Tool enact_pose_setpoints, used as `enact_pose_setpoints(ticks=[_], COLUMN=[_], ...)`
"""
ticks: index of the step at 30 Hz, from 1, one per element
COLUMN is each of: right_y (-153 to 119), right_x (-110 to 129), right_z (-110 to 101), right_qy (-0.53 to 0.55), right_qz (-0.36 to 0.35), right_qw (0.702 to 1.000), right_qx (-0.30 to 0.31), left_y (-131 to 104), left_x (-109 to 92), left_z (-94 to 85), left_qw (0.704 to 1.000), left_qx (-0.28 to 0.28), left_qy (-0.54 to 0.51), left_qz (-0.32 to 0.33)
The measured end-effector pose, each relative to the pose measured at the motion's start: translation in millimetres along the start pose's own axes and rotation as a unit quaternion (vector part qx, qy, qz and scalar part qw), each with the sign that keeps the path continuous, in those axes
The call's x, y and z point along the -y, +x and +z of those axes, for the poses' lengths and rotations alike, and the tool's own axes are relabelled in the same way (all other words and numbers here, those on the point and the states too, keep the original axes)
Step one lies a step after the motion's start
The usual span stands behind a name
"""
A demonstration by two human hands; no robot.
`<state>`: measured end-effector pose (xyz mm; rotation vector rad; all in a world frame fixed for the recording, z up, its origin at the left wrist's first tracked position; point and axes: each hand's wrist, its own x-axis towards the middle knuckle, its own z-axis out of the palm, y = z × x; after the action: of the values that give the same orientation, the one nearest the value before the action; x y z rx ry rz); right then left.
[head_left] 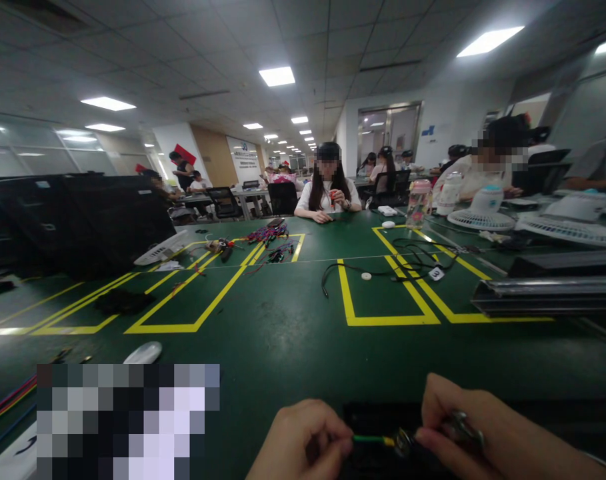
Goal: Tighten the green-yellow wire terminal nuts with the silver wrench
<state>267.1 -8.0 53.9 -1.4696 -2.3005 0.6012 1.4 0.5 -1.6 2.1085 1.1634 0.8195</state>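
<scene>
Low in the view, my left hand pinches a thin green wire between thumb and fingertips. The wire runs right, and its far end is yellow where it meets a small shiny metal part. Closed around a silvery metal piece, my right hand has its thumb and finger close beside that small part. Whether the two metal pieces belong together I cannot tell. Beneath both hands lies a dark, flat black object, partly covered by them.
Yellow tape marks boxes on the green table. Black cables lie mid-table, wire bundles farther left. Dark metal profiles and white fans stand right. A person sits opposite. A white mouse is at left.
</scene>
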Motion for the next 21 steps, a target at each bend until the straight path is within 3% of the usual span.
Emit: enact_pose_setpoints(ticks=[6, 9, 12, 17, 21], right_y=[12.3, 13.2, 10.5, 3.7, -0.7], right_x=[5.8, 3.5, -1.2, -6.1, -7.7], right_z=[-11.3, -12.2, -13.4, -16.5, -6.9], right_qy=[-0.028, -0.030, -0.013, 0.042, 0.051], right_qz=[0.009, -0.006, 0.001, -0.012, -0.027], right_qw=[0.997, 0.997, 0.999, 0.998, 0.997], right_qx=[0.069, 0.070, 0.045, -0.052, -0.059], left_y=[-0.4, -2.4, -3.9, -4.3, -2.4], left_x=[11.7, 18.7, 21.2, 16.1, 4.8], left_z=[7.1, 11.2, 12.4, 8.7, 1.2], left_qw=[0.999, 0.999, 0.999, 1.000, 1.000], left_qx=[-0.023, -0.036, -0.025, -0.019, 0.002], left_qy=[-0.003, -0.005, -0.009, -0.013, -0.006], left_qz=[0.024, 0.032, 0.024, 0.006, 0.001])
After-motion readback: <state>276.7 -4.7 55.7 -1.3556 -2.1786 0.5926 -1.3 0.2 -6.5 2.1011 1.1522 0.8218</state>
